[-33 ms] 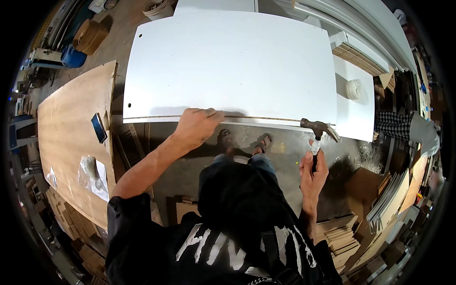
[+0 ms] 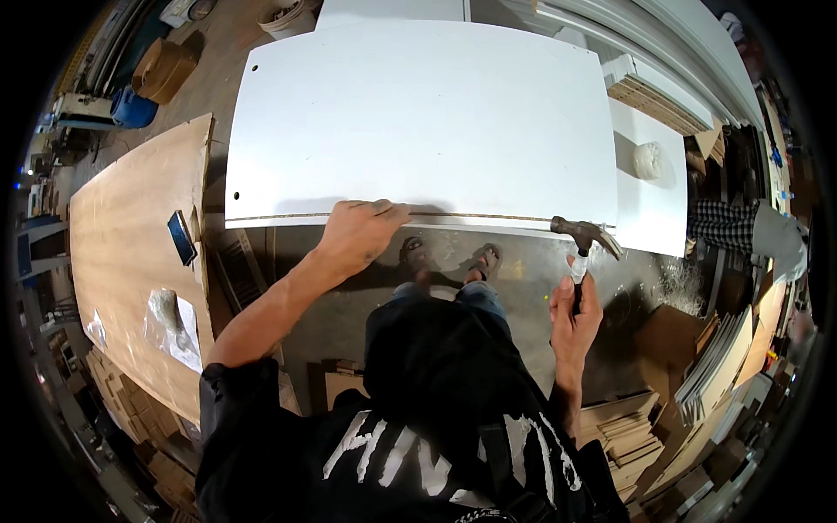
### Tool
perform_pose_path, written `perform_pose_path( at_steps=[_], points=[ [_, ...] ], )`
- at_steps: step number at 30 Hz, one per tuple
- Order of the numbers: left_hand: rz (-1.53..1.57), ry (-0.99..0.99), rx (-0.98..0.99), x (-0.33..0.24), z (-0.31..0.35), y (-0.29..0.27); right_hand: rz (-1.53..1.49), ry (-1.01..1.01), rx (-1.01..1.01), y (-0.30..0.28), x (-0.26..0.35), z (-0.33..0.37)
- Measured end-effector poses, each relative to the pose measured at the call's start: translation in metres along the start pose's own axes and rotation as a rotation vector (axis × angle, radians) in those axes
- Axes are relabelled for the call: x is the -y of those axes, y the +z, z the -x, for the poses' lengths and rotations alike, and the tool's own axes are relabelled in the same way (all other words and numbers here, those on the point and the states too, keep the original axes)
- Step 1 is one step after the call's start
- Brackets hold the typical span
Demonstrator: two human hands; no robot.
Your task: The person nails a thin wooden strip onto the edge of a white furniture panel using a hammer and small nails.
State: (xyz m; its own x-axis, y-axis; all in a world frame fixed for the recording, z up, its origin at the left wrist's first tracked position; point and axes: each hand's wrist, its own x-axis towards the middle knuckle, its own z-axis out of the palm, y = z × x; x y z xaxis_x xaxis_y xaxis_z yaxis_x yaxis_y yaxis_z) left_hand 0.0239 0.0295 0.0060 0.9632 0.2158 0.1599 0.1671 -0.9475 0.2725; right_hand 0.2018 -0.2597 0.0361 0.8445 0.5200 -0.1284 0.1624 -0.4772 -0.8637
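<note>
A large white panel (image 2: 418, 122) lies in front of me, with a narrow brown groove (image 2: 488, 216) along its near edge. My left hand (image 2: 362, 231) is closed over that edge, left of the middle, its knuckles up and fingers curled at the groove. The thumb is hidden. In my right hand (image 2: 575, 309) is a claw hammer (image 2: 586, 234), gripped by its dark handle with white wrapping below the head. The hammer head is at the panel's near right corner, its claw pointing right. I cannot tell whether it touches the panel.
On a white board to the right stands a roll of clear wrap (image 2: 647, 161). At the left, a wooden sheet (image 2: 131, 253) carries a dark blue box (image 2: 181, 238) and a plastic bag (image 2: 166, 318). A person's checkered sleeve (image 2: 724, 228) shows at right. Stacked boards (image 2: 623, 444) stand at lower right.
</note>
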Motion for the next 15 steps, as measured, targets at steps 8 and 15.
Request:
perform_pose_path(
  at_steps=[8, 15],
  points=[
    [0.002, -0.086, -0.17, 0.0, 0.013, 0.016, -0.016, 0.041, -0.016, -0.001, -0.003, 0.005],
    [0.054, -0.102, -0.328, -0.001, 0.019, 0.029, -0.012, -0.046, -0.035, 0.003, -0.005, 0.005]
  ],
)
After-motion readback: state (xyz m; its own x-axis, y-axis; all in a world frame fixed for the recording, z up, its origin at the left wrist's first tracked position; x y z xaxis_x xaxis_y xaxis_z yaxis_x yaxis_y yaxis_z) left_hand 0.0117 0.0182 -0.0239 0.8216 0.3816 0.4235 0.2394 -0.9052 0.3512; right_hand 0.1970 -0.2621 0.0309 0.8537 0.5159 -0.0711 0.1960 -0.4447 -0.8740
